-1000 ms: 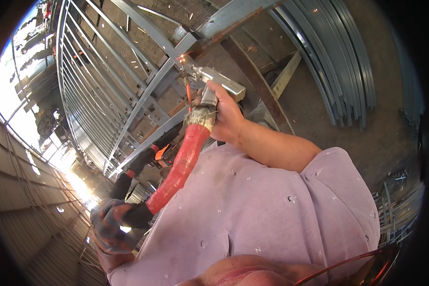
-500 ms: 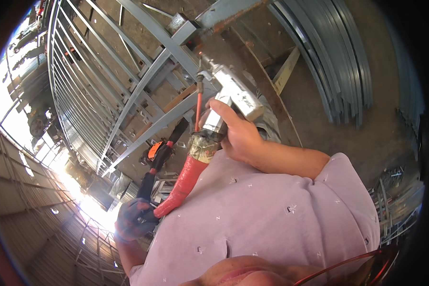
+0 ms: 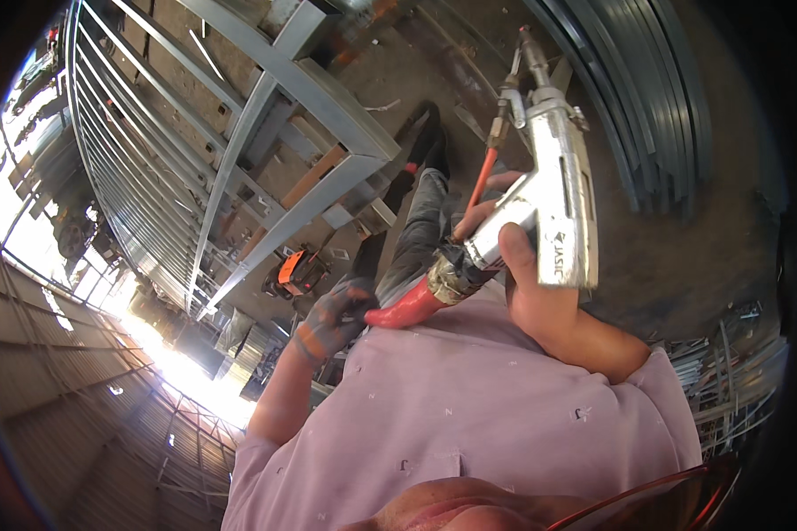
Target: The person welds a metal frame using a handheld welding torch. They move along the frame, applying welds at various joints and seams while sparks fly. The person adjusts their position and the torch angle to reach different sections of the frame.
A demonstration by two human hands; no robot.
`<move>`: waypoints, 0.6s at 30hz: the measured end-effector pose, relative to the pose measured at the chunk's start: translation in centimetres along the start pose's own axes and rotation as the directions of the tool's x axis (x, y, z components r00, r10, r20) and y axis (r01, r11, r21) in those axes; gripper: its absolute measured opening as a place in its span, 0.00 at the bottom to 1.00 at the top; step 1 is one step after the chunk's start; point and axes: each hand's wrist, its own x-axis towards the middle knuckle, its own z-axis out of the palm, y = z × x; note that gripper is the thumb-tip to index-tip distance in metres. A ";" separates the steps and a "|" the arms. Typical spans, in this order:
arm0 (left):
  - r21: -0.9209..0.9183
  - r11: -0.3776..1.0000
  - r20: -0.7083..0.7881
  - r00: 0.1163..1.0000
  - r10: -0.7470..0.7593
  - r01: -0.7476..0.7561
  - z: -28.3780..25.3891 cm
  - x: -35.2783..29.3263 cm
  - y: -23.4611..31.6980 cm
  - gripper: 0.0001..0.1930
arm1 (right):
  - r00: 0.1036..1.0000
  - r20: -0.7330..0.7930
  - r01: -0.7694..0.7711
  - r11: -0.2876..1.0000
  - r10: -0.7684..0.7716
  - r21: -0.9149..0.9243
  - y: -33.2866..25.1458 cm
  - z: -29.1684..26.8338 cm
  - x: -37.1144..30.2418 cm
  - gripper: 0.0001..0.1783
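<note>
My right hand [image 3: 530,265] is bare and wrapped round the handle of a silver welding gun [image 3: 562,177], its nozzle pointing up and away from me. A thin orange-red tube with a brass fitting [image 3: 497,133] runs along the gun's left side to the tip. From the bottom of the handle, bound with worn tape, comes a thick red hose [image 3: 407,311] across the front of my shirt. My left hand [image 3: 329,319], in a grey and orange glove, is closed round the cable at the hose's lower end. Its fingertips are partly hidden.
A grey metal frame [image 3: 345,111] with many parallel bars spans the left and top. Beneath its near edge sits an orange and black machine [image 3: 299,273]. Long steel profiles [image 3: 633,97] lie stacked at the upper right, and metal scraps [image 3: 726,372] at the right.
The welding gun in my right hand has swung right and turned more upright, away from the frame's corner. My left hand has moved right and up with the hose. My view has shifted.
</note>
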 end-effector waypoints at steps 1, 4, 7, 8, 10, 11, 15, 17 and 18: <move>-0.001 1.000 -0.002 1.000 0.011 -0.011 0.7 0.9 -1.3 0.21 | 1.000 0.012 0.016 1.000 -0.016 -0.019 0.3 -0.6 -0.2 0.36; 0.012 1.000 0.031 0.999 0.015 -0.015 3.4 4.4 -2.3 0.29 | 0.996 -0.020 0.086 0.996 -0.087 -0.037 1.2 -1.1 -0.8 0.36; 0.068 0.997 0.144 0.989 -0.043 0.033 3.8 6.4 -1.6 0.36 | 0.978 -0.033 0.202 0.969 -0.208 -0.141 2.0 -1.5 -1.1 0.35; 0.093 0.995 0.152 0.987 -0.058 0.044 3.8 6.6 -2.0 0.36 | 0.974 -0.027 0.218 0.960 -0.226 -0.172 1.7 -1.6 -1.3 0.35; 0.140 0.988 0.153 0.984 -0.087 0.066 3.4 6.2 -3.1 0.36 | 0.964 -0.021 0.253 0.939 -0.266 -0.234 1.1 -1.7 -1.7 0.37; 0.162 0.984 0.150 0.984 -0.100 0.075 2.1 5.7 -2.4 0.35 | 0.956 -0.025 0.275 0.917 -0.294 -0.290 1.0 -2.0 -1.8 0.38; 0.302 0.953 0.055 0.997 -0.054 0.034 -2.3 2.6 -2.3 0.30 | 0.925 -0.054 0.350 0.897 -0.377 -0.271 -0.2 -1.6 -2.5 0.42; 0.318 0.945 0.016 0.996 -0.082 0.073 -5.1 0.7 -2.1 0.30 | 0.913 -0.062 0.377 0.893 -0.403 -0.244 -0.8 -0.7 -3.0 0.43; 0.284 0.958 -0.043 0.998 0.047 -0.033 -5.9 0.0 -3.7 0.27 | 0.913 -0.053 0.382 0.892 -0.405 -0.240 -1.1 -0.4 -3.1 0.42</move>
